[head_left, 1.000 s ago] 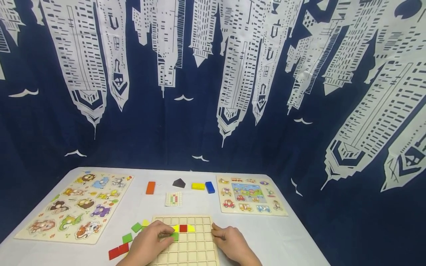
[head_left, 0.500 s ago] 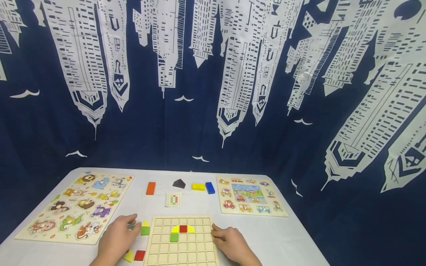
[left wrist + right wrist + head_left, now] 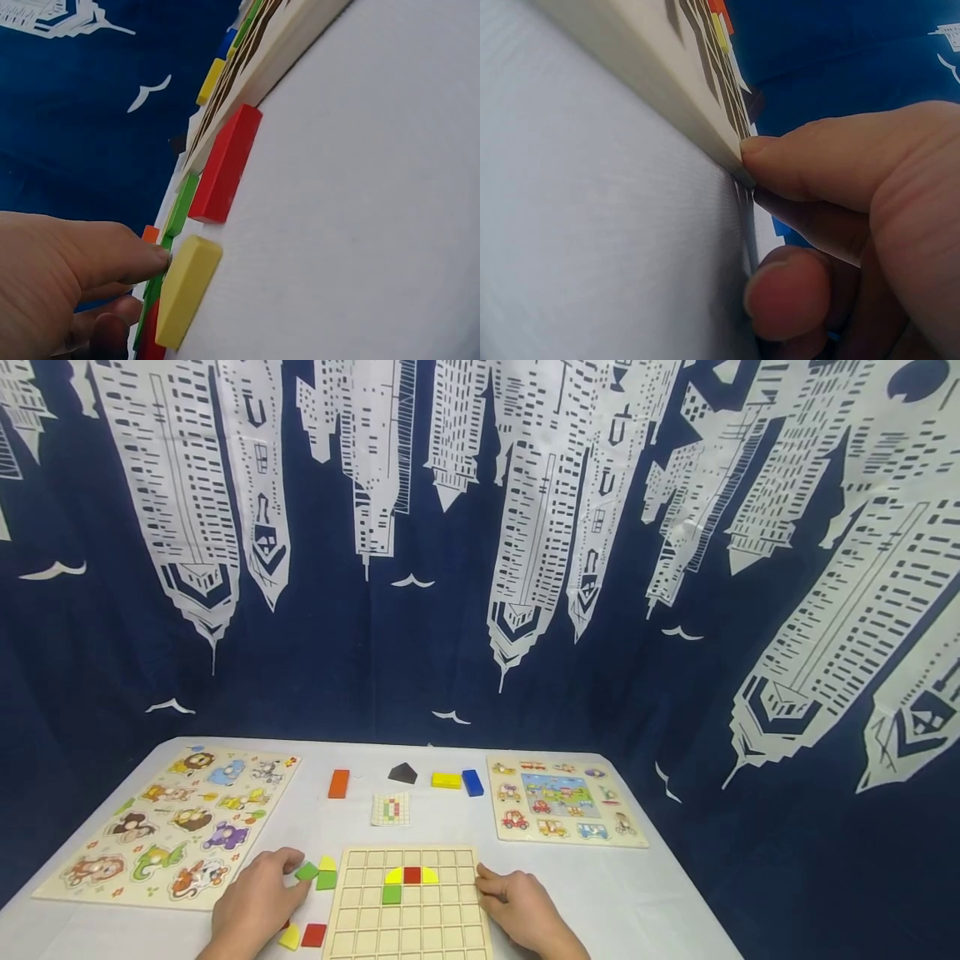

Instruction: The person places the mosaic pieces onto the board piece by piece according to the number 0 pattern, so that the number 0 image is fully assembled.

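Observation:
A wooden grid board (image 3: 442, 927) lies at the table's near edge. It holds a red tile (image 3: 412, 875) between two yellow quarter tiles, with a green tile (image 3: 392, 894) below them. My left hand (image 3: 294, 875) is left of the board and pinches a loose green tile (image 3: 306, 871). Beside it lie another green tile (image 3: 326, 881) and a yellow tile (image 3: 327, 863). Nearer me lie a yellow tile (image 3: 187, 289) and a red tile (image 3: 225, 165). My right hand (image 3: 486, 883) rests on the table with its thumb (image 3: 810, 161) against the board's right edge (image 3: 652, 82).
A small pattern card (image 3: 391, 809) lies beyond the board. Orange (image 3: 339, 783), dark (image 3: 402, 772), yellow (image 3: 446, 781) and blue (image 3: 472, 782) blocks sit in a row behind it. An animal puzzle (image 3: 172, 827) lies at the left, a vehicle puzzle (image 3: 562, 810) at the right.
My left hand left the board, where the green tile stays in its cell, and moved left to the loose tiles. The right hand has stayed at the board's edge.

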Available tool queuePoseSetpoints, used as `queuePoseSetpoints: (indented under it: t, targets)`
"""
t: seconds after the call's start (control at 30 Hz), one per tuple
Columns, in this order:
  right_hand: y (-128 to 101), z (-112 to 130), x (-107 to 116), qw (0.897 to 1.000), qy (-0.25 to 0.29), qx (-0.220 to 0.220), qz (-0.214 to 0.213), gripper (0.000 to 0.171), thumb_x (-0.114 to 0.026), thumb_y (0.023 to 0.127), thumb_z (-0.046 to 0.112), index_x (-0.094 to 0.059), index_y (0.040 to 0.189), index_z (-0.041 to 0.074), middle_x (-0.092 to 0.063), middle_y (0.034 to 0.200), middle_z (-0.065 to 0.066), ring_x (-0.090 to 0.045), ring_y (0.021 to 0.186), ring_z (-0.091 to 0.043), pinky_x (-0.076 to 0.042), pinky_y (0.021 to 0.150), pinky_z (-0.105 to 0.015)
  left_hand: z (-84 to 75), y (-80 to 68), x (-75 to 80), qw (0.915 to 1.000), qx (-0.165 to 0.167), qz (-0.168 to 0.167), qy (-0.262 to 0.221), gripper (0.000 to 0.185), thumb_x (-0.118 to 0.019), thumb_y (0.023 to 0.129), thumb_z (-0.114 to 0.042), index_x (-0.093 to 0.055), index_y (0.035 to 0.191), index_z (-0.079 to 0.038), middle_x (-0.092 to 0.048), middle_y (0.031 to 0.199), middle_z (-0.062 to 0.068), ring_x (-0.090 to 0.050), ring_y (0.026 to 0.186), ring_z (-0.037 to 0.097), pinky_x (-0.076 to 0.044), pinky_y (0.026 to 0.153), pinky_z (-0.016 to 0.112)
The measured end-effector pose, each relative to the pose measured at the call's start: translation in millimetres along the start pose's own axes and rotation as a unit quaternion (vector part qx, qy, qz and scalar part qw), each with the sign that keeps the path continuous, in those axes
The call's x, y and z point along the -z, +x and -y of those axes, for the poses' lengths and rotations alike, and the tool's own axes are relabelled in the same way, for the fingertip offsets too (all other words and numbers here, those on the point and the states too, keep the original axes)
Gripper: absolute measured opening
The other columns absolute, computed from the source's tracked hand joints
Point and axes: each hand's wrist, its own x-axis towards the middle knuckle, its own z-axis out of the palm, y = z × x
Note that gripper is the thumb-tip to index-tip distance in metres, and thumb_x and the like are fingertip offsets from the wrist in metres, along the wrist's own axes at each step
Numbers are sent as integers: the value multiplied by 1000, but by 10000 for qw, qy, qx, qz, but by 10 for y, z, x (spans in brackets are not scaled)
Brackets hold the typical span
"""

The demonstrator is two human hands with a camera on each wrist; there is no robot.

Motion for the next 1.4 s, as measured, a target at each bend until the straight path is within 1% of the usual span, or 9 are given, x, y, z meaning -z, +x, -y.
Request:
queuePoseSetpoints:
  t: [0.23, 0.4, 0.83, 1.0, 1.1, 1.17, 1.23, 1.3, 1.4]
  targets:
    - [-4, 10, 4, 10000, -41, 24, -1, 29, -74, 93, 18, -76, 121, 9, -62, 142, -7, -60, 131, -35, -45, 107, -56, 4, 7, -14, 9999, -19, -110, -36, 38, -84, 82, -23, -74, 115, -5, -74, 106, 9, -71, 92, 27, -54, 69, 45]
    - [-7, 15, 7, 10000, -46, 57, 9, 29, -74, 94, 18, -76, 121, 8, -62, 142, -7, -60, 131, -35, -45, 107, -56, 13, 11, -11, 9999, -53, -122, -25, 34, -83, 83, -22, -75, 112, -6, -75, 102, 7, -72, 92, 29, -54, 67, 45]
    - [-14, 13, 8, 10000, 29, 44, 39, 30, -74, 94, 17, -75, 122, 7, -62, 143, -7, -59, 133, -35, -45, 107, -55, -2, -10, -21, 9994, -164, -315, -58, 34, -82, 82, -21, -75, 113, -7, -76, 102, 10, -72, 94, 34, -55, 67, 46]
    - [-10, 18, 5, 10000, 40, 2, 33, 29, -74, 94, 17, -75, 121, 8, -62, 143, -7, -59, 133, -35, -44, 107, -55, -63, -54, -21, 9992, -286, -231, -153, 33, -83, 83, -25, -76, 112, -12, -75, 103, 5, -72, 95, 30, -54, 68, 45]
    - [-5, 18, 5, 10000, 16, -10, 11, 29, -74, 93, 17, -76, 121, 9, -62, 143, -7, -59, 132, -34, -44, 107, -56, -140, -104, -65, 9985, -472, -97, -250, 31, -85, 82, -30, -77, 110, -19, -74, 103, -2, -72, 98, 27, -55, 72, 46]
    - [-2, 16, 4, 10000, -2, -12, -1, 29, -74, 93, 17, -76, 120, 9, -62, 143, -7, -60, 132, -34, -44, 107, -56, -196, -143, -114, 9973, -667, -3, -315, 29, -87, 81, -32, -78, 107, -24, -73, 102, -6, -72, 99, 24, -56, 75, 46]
    - [-2, 14, 5, 10000, 0, 2, -4, 29, -75, 93, 17, -76, 120, 9, -62, 143, -7, -59, 132, -34, -44, 107, -56, -246, -183, -169, 9947, -933, 112, -426, 27, -88, 80, -34, -77, 104, -29, -71, 101, -12, -70, 99, 19, -56, 78, 46]
    - [-5, 14, 6, 10000, -4, 3, 0, 29, -74, 93, 17, -75, 121, 9, -62, 143, -6, -59, 132, -34, -44, 108, -56, -281, -222, -226, 9899, -1301, 217, -526, 25, -88, 80, -35, -77, 102, -32, -70, 100, -17, -69, 99, 13, -56, 81, 42]
    - [-9, 14, 8, 10000, -27, 7, 9, 30, -74, 93, 18, -75, 121, 9, -62, 143, -7, -59, 132, -34, -44, 107, -56, -306, -273, -303, 9764, -2017, 412, -654, 21, -85, 83, -36, -76, 101, -33, -68, 100, -22, -67, 97, 6, -56, 82, 34]
